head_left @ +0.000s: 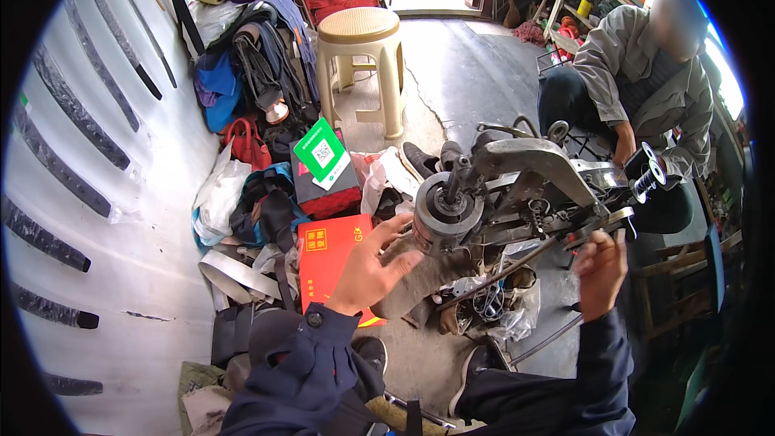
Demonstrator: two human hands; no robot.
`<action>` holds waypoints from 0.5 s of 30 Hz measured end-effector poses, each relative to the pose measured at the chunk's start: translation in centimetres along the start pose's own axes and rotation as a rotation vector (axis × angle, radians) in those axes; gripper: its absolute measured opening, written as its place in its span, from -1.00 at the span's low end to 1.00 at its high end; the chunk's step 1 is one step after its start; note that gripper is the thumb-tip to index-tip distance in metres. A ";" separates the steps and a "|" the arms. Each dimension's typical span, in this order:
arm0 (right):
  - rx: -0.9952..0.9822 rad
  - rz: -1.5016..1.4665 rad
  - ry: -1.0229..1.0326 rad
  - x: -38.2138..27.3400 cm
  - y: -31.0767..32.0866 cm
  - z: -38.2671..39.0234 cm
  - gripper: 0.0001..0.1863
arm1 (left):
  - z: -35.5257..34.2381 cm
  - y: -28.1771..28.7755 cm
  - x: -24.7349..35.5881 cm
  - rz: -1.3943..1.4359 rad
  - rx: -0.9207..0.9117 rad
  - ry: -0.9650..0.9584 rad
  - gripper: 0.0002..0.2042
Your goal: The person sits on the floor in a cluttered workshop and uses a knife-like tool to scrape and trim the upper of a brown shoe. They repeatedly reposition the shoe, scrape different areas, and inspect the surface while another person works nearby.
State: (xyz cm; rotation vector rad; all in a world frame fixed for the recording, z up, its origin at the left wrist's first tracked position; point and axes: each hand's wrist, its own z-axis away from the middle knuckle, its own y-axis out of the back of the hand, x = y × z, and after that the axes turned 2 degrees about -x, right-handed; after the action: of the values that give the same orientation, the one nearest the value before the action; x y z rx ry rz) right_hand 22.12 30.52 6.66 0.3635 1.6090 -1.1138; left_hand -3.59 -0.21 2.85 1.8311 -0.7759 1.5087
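- Nearest, the wearer's dark sleeves reach forward above a pair of black shoes on the floor.
- The left hand has a wide grip, thumb and fingers spread, with nothing visible in it; it is just beside the cylindrical head of the machine, and whether a fingertip touches cannot be told.
- The right hand has a narrow grip, fingers curled, by the small levers at the machine's far end; I cannot tell whether it pinches anything.
- The sewing machine, a heavy cast-metal one, stands in front of the wearer, between and beyond the hands, with a spool at its right end.
- The step in hand seems to be adjusting or readying this machine; the next move would call for steadying the head with the left while the right works small parts precisely.
- Left of the machine lies a red box, with a green card beyond.
- Farther off are a beige plastic stool and, to the right, a seated co-worker.
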 end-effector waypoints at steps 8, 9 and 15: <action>-0.120 0.494 0.233 7.2 -4.2 -4.4 -0.77 | -0.9 -1.2 2.3 -0.565 -0.100 -0.005 -0.37; -0.112 0.633 0.363 8.2 -3.2 -5.4 -0.74 | -1.0 -1.3 2.2 -0.563 -0.082 -0.028 -0.36; -0.270 1.053 0.387 12.3 -2.2 -6.4 -0.52 | -0.9 -1.6 1.3 -0.514 0.003 -0.097 -0.50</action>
State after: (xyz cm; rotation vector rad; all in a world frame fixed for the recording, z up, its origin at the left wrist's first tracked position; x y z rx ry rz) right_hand 12.25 30.82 -3.40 1.1249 1.5196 -0.0177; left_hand -2.73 1.44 4.14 1.9280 -0.3040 1.0947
